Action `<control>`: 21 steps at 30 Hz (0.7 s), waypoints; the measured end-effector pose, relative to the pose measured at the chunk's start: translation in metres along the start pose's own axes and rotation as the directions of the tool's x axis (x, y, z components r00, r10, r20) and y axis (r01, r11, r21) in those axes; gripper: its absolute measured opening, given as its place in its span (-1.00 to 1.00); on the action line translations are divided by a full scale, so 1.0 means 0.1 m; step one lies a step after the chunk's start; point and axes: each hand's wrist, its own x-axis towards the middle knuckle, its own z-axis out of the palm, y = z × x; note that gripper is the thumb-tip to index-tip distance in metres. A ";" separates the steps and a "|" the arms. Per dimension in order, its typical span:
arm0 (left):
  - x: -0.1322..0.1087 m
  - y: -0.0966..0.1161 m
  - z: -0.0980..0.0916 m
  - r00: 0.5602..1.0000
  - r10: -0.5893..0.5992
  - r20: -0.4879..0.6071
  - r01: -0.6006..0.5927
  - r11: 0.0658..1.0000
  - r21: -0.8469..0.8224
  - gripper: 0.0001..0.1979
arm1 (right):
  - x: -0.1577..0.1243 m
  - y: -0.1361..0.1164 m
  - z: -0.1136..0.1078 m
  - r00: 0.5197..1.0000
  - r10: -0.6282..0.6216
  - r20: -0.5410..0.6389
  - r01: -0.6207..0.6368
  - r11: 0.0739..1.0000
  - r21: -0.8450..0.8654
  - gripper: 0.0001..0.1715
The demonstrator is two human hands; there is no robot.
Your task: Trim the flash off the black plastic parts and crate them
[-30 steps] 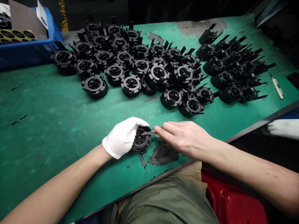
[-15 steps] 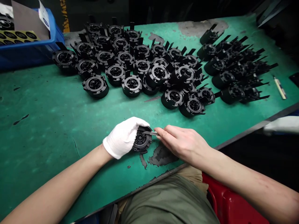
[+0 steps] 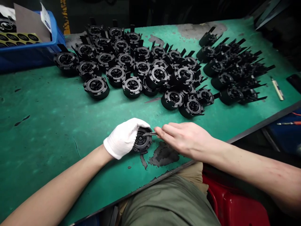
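My left hand (image 3: 123,137), in a white glove, is closed around a round black plastic housing (image 3: 143,142) near the front edge of the table. The glove covers the housing's left side, while its ringed inner face is turned up. My bare right hand (image 3: 182,138) grips a small knife (image 3: 150,134) with a slim metal blade. That blade reaches over the inside of the housing; whether it touches the plastic I cannot tell. Most of the knife's handle is hidden in my fingers.
Several similar housings (image 3: 133,86) crowd the green table's far side, with a second group (image 3: 222,80) to the right. A blue bin (image 3: 25,58) holds a sticker sheet. Further right lie a pale pen-like tool (image 3: 277,89) and a red-handled tool (image 3: 293,123).
The knife tip has shifted slightly left, toward the middle of the housing. My right forearm has risen a little. A white shape at the right edge has left view, uncovering the red-handled tool.
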 end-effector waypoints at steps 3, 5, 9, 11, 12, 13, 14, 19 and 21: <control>0.00 0.00 0.00 1.000 0.005 -0.003 -0.005 1.000 0.003 -0.78 | 0.01 0.03 0.00 1.000 -0.006 0.003 0.006 1.000 0.027 -0.71; 0.01 0.01 0.00 1.000 0.004 -0.005 -0.004 1.000 0.007 -0.78 | 0.01 0.01 -0.01 1.000 0.026 0.004 -0.026 0.998 0.051 -0.72; 0.02 0.02 0.00 1.000 0.021 -0.008 -0.020 1.000 0.013 -0.79 | -0.03 -0.11 -0.01 0.997 0.072 0.015 -0.073 0.992 0.099 -0.71; 0.02 0.02 0.00 0.999 0.032 -0.003 -0.032 0.999 0.013 -0.79 | -0.06 -0.19 0.01 0.996 0.077 0.039 -0.081 0.989 0.127 -0.68; 0.02 0.02 0.00 0.999 0.033 0.000 -0.033 0.999 0.012 -0.79 | -0.07 -0.22 0.01 0.995 0.087 0.054 -0.094 0.985 0.146 -0.69; 0.02 0.03 0.01 1.000 0.030 0.001 -0.030 0.999 0.014 -0.79 | -0.09 -0.24 0.02 0.993 0.103 0.063 -0.112 0.980 0.166 -0.71; 0.02 0.03 0.01 1.000 0.023 -0.003 -0.023 0.999 0.023 -0.78 | -0.10 -0.25 0.02 0.991 0.122 0.064 -0.132 0.974 0.186 -0.73; 0.03 0.10 0.00 0.996 -0.026 -0.087 0.033 0.996 0.078 -0.76 | -0.15 -0.07 -0.05 0.979 0.183 -0.092 -0.156 0.956 0.249 -0.75; 0.03 0.11 -0.01 0.996 -0.064 -0.061 0.064 0.998 -0.007 -0.80 | -0.13 0.05 -0.08 0.977 0.158 -0.144 -0.116 0.959 0.260 -0.73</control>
